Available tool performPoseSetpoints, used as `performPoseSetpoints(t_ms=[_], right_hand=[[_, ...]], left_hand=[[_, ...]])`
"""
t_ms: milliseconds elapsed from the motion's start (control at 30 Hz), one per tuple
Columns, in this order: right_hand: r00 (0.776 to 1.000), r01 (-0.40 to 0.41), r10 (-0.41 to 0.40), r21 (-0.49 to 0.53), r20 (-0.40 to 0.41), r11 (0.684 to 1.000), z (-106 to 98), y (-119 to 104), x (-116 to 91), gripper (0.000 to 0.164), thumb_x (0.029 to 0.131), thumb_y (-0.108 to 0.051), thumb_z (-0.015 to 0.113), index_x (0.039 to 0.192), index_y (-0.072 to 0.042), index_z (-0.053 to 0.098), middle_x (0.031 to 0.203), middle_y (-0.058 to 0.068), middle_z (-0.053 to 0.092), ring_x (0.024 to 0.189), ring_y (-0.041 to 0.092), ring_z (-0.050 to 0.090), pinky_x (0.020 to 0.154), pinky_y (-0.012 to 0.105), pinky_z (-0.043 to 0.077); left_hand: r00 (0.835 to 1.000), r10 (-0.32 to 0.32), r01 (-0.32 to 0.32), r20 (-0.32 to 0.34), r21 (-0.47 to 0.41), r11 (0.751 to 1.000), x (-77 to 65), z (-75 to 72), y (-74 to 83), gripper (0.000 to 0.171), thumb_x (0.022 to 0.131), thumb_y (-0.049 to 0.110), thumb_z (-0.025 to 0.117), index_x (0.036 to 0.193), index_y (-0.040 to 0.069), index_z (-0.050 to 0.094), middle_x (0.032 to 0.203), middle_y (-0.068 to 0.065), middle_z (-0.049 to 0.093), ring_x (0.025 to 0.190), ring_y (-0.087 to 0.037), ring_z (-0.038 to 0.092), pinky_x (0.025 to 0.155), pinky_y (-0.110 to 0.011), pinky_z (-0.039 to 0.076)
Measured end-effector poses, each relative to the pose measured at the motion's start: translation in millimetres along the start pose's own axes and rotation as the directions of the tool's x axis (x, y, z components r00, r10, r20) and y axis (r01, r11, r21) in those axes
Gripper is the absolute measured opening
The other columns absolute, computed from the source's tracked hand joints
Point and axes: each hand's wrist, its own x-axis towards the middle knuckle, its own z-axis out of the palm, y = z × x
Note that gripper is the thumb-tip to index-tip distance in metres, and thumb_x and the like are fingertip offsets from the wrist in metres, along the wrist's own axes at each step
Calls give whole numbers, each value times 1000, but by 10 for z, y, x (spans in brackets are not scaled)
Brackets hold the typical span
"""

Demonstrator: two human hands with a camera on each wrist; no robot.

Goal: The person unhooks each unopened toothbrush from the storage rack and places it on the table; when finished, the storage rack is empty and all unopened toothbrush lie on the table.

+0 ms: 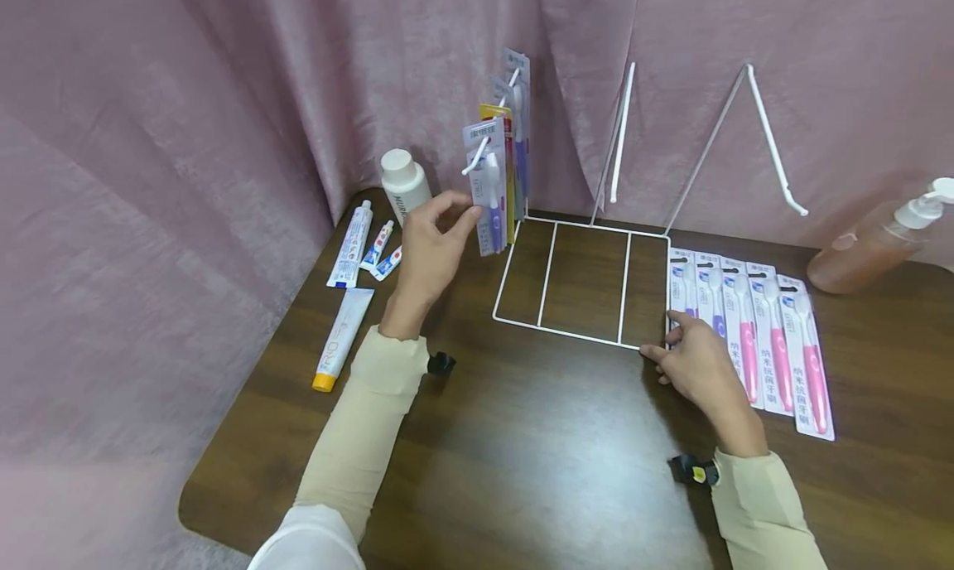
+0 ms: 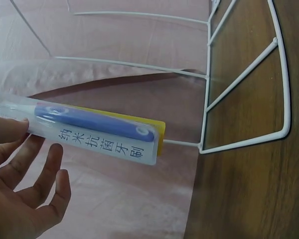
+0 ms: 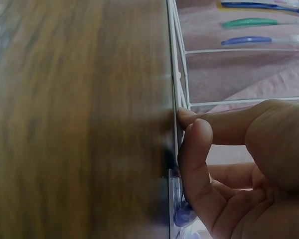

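A white wire rack [image 1: 624, 298] stands on the table, its front hook at the left carrying several packaged toothbrushes. My left hand [image 1: 440, 239] pinches the lower edge of the front package, a toothbrush [image 1: 493, 205] with a purple handle, between thumb and fingers. Behind it on the same hook hang a yellow-edged package [image 1: 509, 181] and further packages [image 1: 522, 123]. My right hand [image 1: 696, 359] pinches the front right corner of the rack's base, close to a row of packaged toothbrushes [image 1: 768, 338] lying flat. Two other hooks [image 1: 624, 131] of the rack hold nothing.
At the left lie toothpaste tubes [image 1: 350, 243], small tubes [image 1: 380, 243] and a yellow-capped tube [image 1: 343, 338]. A white bottle [image 1: 405, 181] stands behind them. On the right is a pump bottle [image 1: 868, 247]. A pink curtain [image 1: 417, 65] hangs behind the table.
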Motion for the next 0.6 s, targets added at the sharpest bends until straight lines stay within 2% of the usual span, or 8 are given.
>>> performPoseSetpoints(t_ms=[167,300,367,600], right_hand=[[1000,0,0,1,-24,1000,87,189,135,91,101,-15,86,166,22,35,120,31,72,57,12,72,55,32,54],[1000,6,-6,1,-31,1000,116,299,200,93,99,-17,88,167,20,36,119,28,72,56,13,72,55,32,54],[1000,22,-22,-1,-22,1000,111,302,197,93,100,-16,87,166,23,35,118,31,71,57,14,72,56,32,53],[1000,4,-4,-11,-18,1000,50,27,48,87,101,-11,83,165,24,35,123,35,71,57,12,70,57,31,53]], left_hand=[[1000,1,-1,-10,-6,1000,-17,-22,-2,17,107,9,78,113,-6,83,111,-26,84,91,-7,70,83,-22,53],[1000,9,-9,9,-19,1000,-21,-22,22,17,107,8,78,113,-7,82,111,-27,84,92,-9,70,84,-21,53],[1000,8,-8,21,-19,1000,-25,-18,41,16,107,7,78,114,-7,82,112,-27,84,93,-11,71,85,-21,54],[997,21,-21,76,-10,1000,-43,-3,117,16,108,5,77,115,-8,82,113,-27,84,97,-24,75,87,-21,56]])
